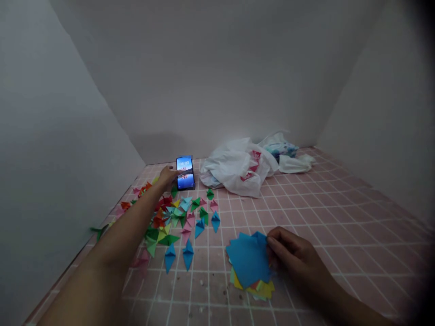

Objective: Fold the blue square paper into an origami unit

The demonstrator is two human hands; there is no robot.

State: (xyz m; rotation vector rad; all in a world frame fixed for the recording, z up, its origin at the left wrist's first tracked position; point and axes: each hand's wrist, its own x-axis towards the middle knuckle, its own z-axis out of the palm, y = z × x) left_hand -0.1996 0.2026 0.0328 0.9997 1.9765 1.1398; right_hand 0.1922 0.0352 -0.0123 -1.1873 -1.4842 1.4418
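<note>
While the left hand (167, 175) reaches to the far left part of the tiled floor (340, 217), its fingers (174, 170) touch the left edge of the lit phone (185, 172); whether they grip it cannot be told. The right hand (292, 253) rests near the front edge, fingers pinching the right side of the blue sheet (248, 259) on top of the paper stack (253, 285). Folded paper pieces (176, 222) lie scattered between phone and stack. A white plastic bag (238, 170) sits beside the phone. The step in hand appears to be attending to the phone; the next fold would call for both hands on the sheet.
</note>
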